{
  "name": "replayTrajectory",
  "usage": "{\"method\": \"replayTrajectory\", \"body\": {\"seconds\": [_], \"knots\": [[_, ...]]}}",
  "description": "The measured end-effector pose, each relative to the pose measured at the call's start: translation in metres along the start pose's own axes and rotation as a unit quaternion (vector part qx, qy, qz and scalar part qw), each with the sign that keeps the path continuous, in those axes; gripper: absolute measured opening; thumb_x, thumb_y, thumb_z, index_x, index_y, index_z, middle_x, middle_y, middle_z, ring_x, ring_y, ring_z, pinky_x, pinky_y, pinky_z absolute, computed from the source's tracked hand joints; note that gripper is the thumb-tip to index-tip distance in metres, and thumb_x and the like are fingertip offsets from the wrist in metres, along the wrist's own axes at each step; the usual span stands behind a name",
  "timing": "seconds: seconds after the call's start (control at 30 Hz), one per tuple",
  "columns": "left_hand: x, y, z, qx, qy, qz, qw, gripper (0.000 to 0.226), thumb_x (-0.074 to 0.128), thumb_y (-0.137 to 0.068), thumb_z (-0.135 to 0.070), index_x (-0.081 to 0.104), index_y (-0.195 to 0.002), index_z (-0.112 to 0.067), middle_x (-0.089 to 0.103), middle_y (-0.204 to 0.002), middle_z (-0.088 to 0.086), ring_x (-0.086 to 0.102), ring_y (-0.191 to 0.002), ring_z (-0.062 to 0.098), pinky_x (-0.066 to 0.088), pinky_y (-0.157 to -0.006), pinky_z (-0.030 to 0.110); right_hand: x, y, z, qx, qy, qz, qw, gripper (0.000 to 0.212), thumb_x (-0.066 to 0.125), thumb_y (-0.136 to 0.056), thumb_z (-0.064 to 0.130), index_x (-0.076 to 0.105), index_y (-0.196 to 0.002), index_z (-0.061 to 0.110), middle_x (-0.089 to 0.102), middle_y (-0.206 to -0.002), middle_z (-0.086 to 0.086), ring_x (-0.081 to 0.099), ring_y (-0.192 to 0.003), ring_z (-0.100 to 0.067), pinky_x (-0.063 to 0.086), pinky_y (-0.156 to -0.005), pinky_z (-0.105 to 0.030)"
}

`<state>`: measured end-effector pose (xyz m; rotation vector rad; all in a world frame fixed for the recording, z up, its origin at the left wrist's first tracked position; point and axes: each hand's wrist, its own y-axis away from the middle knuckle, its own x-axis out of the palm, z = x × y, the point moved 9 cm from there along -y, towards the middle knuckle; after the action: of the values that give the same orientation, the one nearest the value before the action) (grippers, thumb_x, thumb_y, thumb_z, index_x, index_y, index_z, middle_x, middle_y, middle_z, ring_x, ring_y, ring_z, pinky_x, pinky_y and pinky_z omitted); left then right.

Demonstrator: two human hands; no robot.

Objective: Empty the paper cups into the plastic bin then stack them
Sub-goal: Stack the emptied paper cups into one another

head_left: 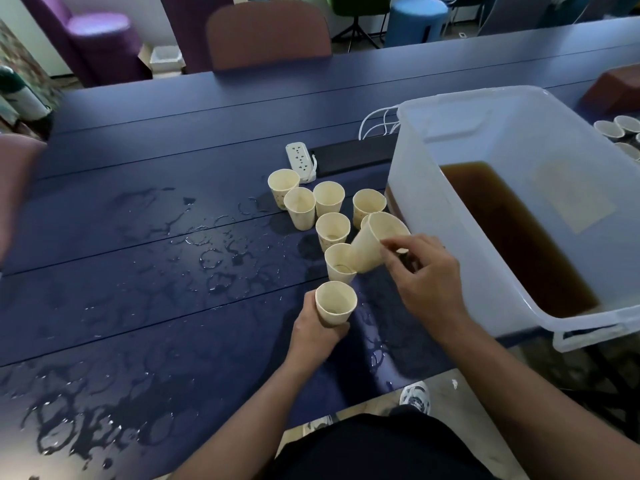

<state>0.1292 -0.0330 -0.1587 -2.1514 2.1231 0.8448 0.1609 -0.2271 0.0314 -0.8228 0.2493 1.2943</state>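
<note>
Dark blue planks of a long table (145, 258) carry rings and puddles of spilled liquid (86, 420) across the near left; closest to the camera, the left hand (317, 332) is wrapped around the lower part of an upright cream paper cup (335, 304), fingers closed on it; just beyond, the right hand (420, 271) pinches a second cream paper cup, tilted (375, 242), by its rim between thumb and fingertips, its base resting in the mouth of a standing cup (339, 263); behind these a cluster of empty paper cups (313, 202) stands upright; to the right a translucent white plastic bin (450, 133) holds brown liquid (519, 233); farther back lie a white power strip (300, 161), more cups (620, 129) at the right edge, and a brown chair (268, 34).
</note>
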Motion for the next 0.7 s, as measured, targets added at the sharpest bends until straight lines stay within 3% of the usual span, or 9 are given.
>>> {"method": "replayTrajectory", "body": {"seconds": [0.13, 0.23, 0.43, 0.53, 0.7], "knots": [[-0.005, 0.001, 0.002, 0.012, 0.008, -0.002, 1.0, 0.057, 0.084, -0.077, -0.021, 0.046, -0.118, -0.032, 0.063, -0.098, -0.018, 0.061, -0.085, 0.0, 0.041, -0.062, 0.007, 0.02, 0.011, 0.025, -0.098, -0.007, 0.045, 0.994, 0.02, 0.08, -0.083, 0.01, 0.075, -0.102, 0.013, 0.065, -0.102, 0.012, 0.055, -0.089, -0.008, 0.045, -0.08, -0.01], [-0.008, 0.001, 0.0, 0.039, 0.022, -0.014, 0.999, 0.057, 0.086, -0.077, -0.015, 0.047, -0.118, -0.028, 0.064, -0.097, -0.012, 0.06, -0.078, -0.008, 0.043, -0.063, 0.007, 0.041, 0.026, 0.027, -0.14, -0.011, 0.104, 0.985, 0.018, 0.08, -0.083, 0.012, 0.076, -0.101, 0.013, 0.07, -0.1, 0.005, 0.055, -0.085, -0.015, 0.048, -0.077, -0.022], [-0.003, -0.002, 0.002, 0.063, 0.034, -0.026, 0.997, 0.06, 0.087, -0.073, -0.017, 0.047, -0.108, -0.044, 0.066, -0.095, -0.009, 0.061, -0.081, -0.002, 0.05, -0.068, 0.017, 0.045, 0.028, 0.029, -0.142, -0.017, 0.122, 0.982, 0.021, 0.079, -0.085, 0.016, 0.076, -0.105, 0.015, 0.07, -0.105, 0.005, 0.055, -0.09, -0.012, 0.048, -0.081, -0.019], [-0.001, -0.001, -0.002, 0.076, 0.05, -0.032, 0.995, 0.059, 0.088, -0.072, -0.02, 0.05, -0.113, -0.04, 0.068, -0.096, -0.008, 0.063, -0.082, 0.002, 0.054, -0.071, 0.026, 0.051, 0.028, 0.027, -0.135, -0.005, 0.144, 0.98, 0.021, 0.078, -0.085, 0.018, 0.076, -0.105, 0.017, 0.07, -0.105, 0.006, 0.055, -0.09, -0.013, 0.049, -0.08, -0.021], [-0.005, -0.004, -0.016, 0.085, 0.08, -0.034, 0.993, 0.06, 0.086, -0.068, -0.017, 0.05, -0.109, -0.041, 0.069, -0.098, -0.011, 0.064, -0.083, -0.003, 0.053, -0.073, 0.018, 0.071, 0.036, 0.012, -0.109, 0.008, 0.209, 0.972, 0.017, 0.079, -0.083, 0.019, 0.076, -0.099, 0.022, 0.068, -0.097, 0.013, 0.047, -0.083, -0.004, 0.042, -0.074, -0.016]]}}
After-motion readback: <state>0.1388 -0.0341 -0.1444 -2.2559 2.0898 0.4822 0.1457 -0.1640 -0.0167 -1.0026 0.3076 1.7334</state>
